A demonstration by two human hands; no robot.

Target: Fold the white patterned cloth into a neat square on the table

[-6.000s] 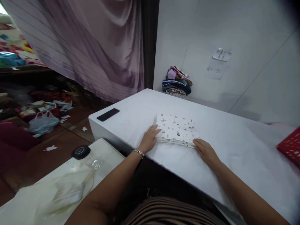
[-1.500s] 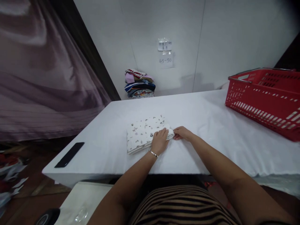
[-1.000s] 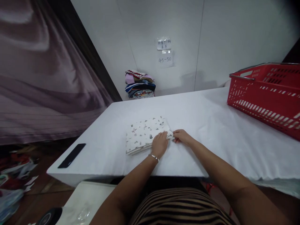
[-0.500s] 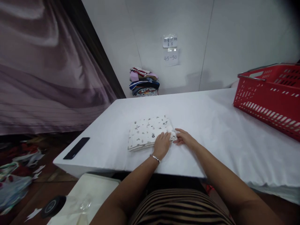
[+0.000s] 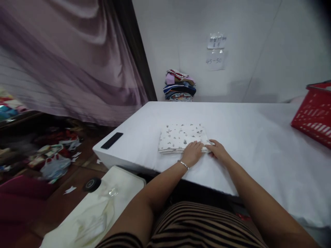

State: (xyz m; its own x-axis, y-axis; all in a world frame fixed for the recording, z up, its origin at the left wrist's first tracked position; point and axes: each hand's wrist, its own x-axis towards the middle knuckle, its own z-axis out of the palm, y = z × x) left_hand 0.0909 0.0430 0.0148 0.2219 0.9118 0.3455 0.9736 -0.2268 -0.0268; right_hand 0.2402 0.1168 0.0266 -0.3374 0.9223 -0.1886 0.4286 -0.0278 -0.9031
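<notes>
A folded white cloth with small dark prints (image 5: 181,136) lies on the white-covered table (image 5: 248,137). My left hand (image 5: 193,153), with a thin bracelet at the wrist, lies flat on the cloth's near right corner, fingers stretched out. My right hand (image 5: 218,151) rests beside it on the table, fingertips touching the same corner of the cloth. Neither hand grips anything.
A black phone (image 5: 112,140) lies near the table's left corner. A red basket (image 5: 314,112) stands at the right edge. A stack of folded clothes (image 5: 179,86) sits against the back wall. A purple curtain (image 5: 77,62) hangs at left, above floor clutter (image 5: 51,155).
The view has swung to the left, so the red basket has slid toward the right edge. Both hands stay on the cloth's near right corner, pressed flatter than before.
</notes>
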